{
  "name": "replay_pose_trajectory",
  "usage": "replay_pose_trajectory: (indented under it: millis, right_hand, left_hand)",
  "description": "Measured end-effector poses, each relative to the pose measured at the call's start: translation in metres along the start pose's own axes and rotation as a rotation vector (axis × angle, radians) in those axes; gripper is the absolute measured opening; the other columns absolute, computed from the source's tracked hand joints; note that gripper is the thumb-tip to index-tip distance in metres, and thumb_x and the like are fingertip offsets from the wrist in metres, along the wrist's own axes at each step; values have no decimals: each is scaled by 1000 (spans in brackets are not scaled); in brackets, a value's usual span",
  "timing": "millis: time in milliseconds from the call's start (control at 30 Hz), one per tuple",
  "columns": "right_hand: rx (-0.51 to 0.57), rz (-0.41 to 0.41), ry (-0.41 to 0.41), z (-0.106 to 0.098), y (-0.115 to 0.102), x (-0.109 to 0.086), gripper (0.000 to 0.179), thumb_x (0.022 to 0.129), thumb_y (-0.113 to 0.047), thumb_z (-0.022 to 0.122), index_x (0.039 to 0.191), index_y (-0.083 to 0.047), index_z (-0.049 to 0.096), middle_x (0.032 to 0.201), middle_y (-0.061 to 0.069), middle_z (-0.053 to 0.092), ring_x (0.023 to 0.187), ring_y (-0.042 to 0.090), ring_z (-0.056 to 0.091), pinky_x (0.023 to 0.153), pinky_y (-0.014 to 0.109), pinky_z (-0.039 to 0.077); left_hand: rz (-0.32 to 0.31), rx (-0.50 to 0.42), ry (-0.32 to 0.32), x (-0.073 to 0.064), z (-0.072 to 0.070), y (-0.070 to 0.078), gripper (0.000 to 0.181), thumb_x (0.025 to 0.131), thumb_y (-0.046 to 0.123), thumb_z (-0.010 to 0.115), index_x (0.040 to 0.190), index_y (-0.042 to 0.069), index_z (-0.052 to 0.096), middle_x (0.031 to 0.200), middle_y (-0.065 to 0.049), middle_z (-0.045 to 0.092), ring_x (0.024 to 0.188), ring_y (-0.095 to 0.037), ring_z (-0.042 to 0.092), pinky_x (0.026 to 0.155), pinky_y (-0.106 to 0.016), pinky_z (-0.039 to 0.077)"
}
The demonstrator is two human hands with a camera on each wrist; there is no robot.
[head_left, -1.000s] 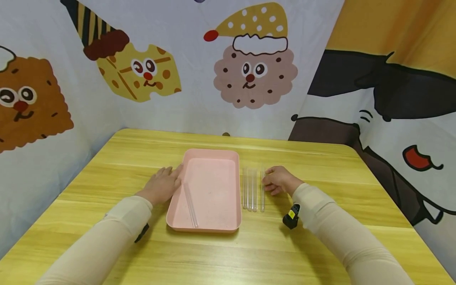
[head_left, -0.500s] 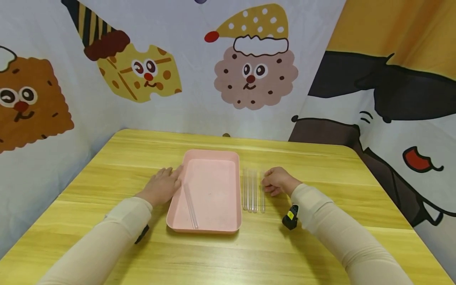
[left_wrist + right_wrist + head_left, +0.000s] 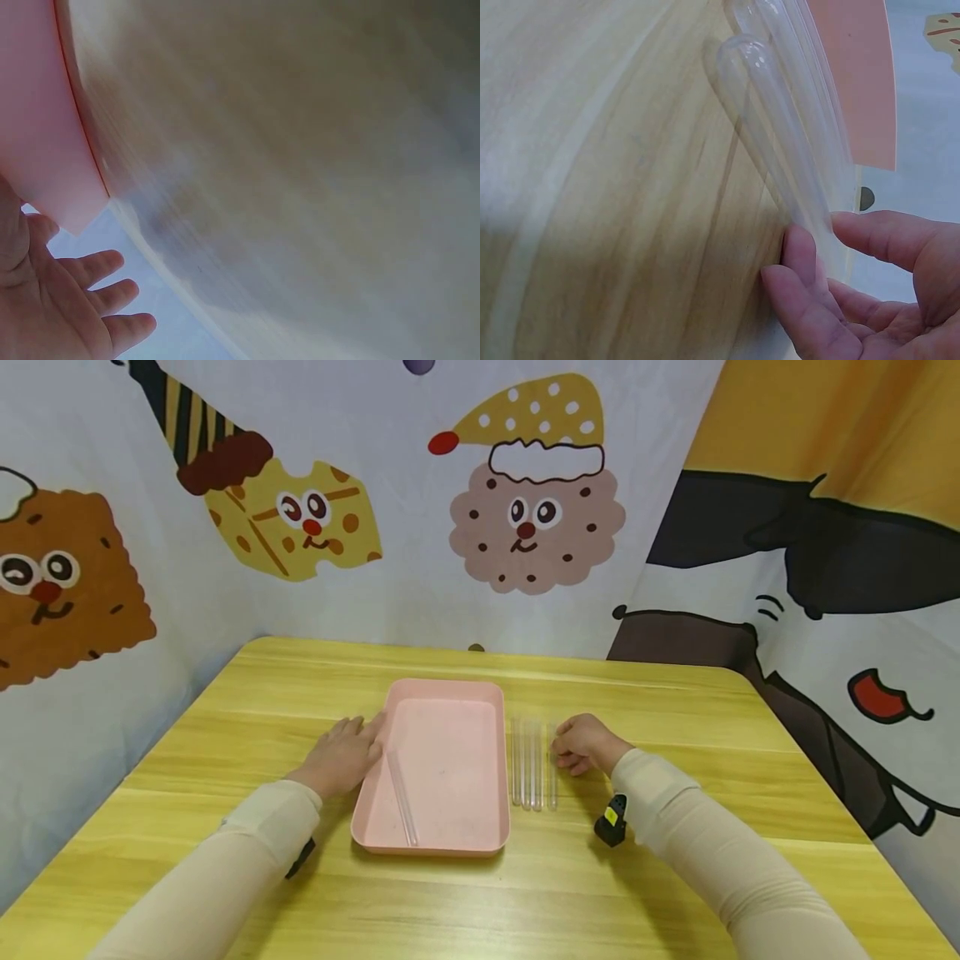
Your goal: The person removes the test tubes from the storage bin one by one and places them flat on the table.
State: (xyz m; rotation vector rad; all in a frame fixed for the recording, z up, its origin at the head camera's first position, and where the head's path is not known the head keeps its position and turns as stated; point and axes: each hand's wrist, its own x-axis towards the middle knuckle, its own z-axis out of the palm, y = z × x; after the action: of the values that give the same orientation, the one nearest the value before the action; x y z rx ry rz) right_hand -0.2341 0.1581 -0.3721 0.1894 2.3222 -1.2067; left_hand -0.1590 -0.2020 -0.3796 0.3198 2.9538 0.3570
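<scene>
A pink tray (image 3: pixel 450 848) lies on the table, with one clear test tube (image 3: pixel 403 797) slanting along the left part of its floor. My left hand (image 3: pixel 341 756) rests at the tray's left rim, fingers extended; its wrist view shows the palm (image 3: pixel 56 307) beside the pink wall (image 3: pixel 45 112). Right of the tray, several clear test tubes (image 3: pixel 527 768) lie side by side, rounded ends toward me. My right hand (image 3: pixel 588 743) pinches the rightmost test tube (image 3: pixel 769 112) between thumb and fingers near its far end, which the fingers partly hide. That tube lies slightly apart from the others.
The wooden table (image 3: pixel 480 910) reaches a printed cloth (image 3: pixel 420 593) at the back and sides. A black wrist device (image 3: pixel 611 820) sits under the right sleeve (image 3: pixel 705 827), close above the tabletop.
Both hands, the tray and the tubes keep their places. Only the head view has tilted slightly, so everything appears a little lower.
</scene>
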Motion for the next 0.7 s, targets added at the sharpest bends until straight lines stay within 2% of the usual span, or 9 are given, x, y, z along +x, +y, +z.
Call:
replay_pose_trajectory:
  millis: [167,700]
  right_hand:
    - [-1,2,-2,0,0,0,45,90,-2,61,130,9,43,81,9,63,61,15,61,59,35,56]
    - [-11,2,-7,-2,0,-2,52,90,-3,61,136,10,39,93,11,63,65,15,62,60,36,57]
  left_hand:
    - [-12,-25,8,2,2,-1,54,105,28,25,155,8,20,147,-36,28,136,-56,23,108,-67,23]
    - [-4,-20,7,0,1,0,53,105,28,26,154,7,20,147,-36,29,136,-55,23,108,-67,23]
